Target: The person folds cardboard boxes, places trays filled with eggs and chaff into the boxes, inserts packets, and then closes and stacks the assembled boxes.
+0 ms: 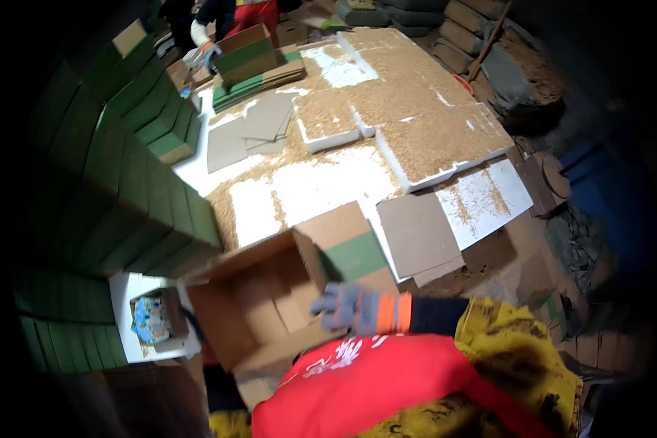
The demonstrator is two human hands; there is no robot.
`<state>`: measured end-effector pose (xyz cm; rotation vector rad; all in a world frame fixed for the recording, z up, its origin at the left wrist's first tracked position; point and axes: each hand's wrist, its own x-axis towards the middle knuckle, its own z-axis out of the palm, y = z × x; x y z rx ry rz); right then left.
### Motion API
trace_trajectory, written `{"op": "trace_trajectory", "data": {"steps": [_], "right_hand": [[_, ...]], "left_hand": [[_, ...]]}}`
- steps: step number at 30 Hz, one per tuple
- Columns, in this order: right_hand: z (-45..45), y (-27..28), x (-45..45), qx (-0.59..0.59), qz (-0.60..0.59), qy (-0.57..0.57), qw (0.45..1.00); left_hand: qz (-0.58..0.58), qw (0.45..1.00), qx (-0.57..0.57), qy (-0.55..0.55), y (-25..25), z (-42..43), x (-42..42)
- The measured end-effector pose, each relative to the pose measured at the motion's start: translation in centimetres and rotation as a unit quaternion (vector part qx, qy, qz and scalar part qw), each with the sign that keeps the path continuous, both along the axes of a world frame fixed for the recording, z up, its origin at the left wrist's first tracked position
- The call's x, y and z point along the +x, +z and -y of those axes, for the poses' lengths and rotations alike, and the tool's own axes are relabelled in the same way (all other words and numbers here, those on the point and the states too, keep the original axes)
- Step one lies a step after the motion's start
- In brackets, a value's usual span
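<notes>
An open cardboard box [266,299] stands tilted in front of me, its bare brown inside showing. My right hand [350,306], in a grey glove with an orange cuff, is closed over the box's near right corner, fingers pointing inward. Only a dark sliver that looks like my left hand [190,319] shows beside the box's left wall; its fingers are hidden. Beyond the right wall lies brown cardboard with a green band [354,255]; whether it belongs to this box I cannot tell. Left of the box, a small open carton [174,310] holds a blue patterned packet [150,320].
Green boxes [117,168] are stacked high on the left. White trays [434,180] of tan loose grains cover the table, with grey-brown cardboard sheets [420,230] nearby. At the far side another person's gloved hand [210,52] holds a box [247,57] above flattened cartons [281,71].
</notes>
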<state>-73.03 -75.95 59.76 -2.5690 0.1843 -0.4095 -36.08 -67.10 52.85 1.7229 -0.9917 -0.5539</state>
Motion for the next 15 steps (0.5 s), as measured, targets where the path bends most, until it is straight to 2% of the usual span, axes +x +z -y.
{"op": "trace_trajectory", "data": {"steps": [1, 3, 5, 6, 8, 9, 10, 11, 12, 13, 14, 15], "right_hand": [[-0.5, 0.2, 0.4, -0.018, 0.025, 0.006, 0.999], [-0.7, 2.1, -1.2, 0.156, -0.024, 0.037, 0.987], [0.6, 1.6, -3.8, 0.338, 0.133, -0.001, 0.932], [2.5, -0.1, -5.7, 0.435, 0.206, -0.092, 0.871], [6.5, -3.6, -9.4, 0.564, 0.415, -0.24, 0.672], [9.3, -5.2, -12.0, 0.466, 0.515, -0.275, 0.665], [13.5, -11.2, -15.8, 0.514, 0.525, -0.388, 0.556], [16.5, -12.8, -17.5, 0.542, 0.578, -0.477, 0.381], [18.8, -16.8, -19.9, 0.484, 0.512, -0.509, 0.493], [21.8, -18.8, -20.7, 0.534, 0.547, -0.531, 0.365], [22.7, -20.5, -21.2, 0.456, 0.452, -0.587, 0.493], [23.7, -21.7, -21.6, 0.496, 0.48, -0.564, 0.453]], "left_hand": [[0.001, 1.0, 0.002, 0.007, 0.6, -0.8, 0.5], [-0.004, 1.0, 0.02, 0.015, 1.2, -1.6, 1.1], [-0.007, 0.999, 0.032, 0.027, 1.4, -1.9, 1.4], [-0.008, 0.999, 0.038, 0.032, 1.4, -2.1, 1.3], [-0.019, 0.997, 0.061, 0.034, 1.2, -2.2, 1.5], [-0.028, 0.996, 0.08, 0.027, 1.0, -2.2, 1.5], [-0.039, 0.994, 0.099, 0.022, 0.8, -2.3, 1.6], [-0.046, 0.992, 0.115, 0.019, 0.8, -2.3, 1.8], [-0.054, 0.99, 0.13, 0.015, 0.7, -1.9, 1.8], [-0.062, 0.988, 0.144, 0.014, 0.7, -1.7, 1.9], [-0.067, 0.985, 0.157, 0.013, 0.8, -1.6, 2.3], [-0.066, 0.984, 0.168, 0.007, 0.9, -1.4, 2.6]]}}
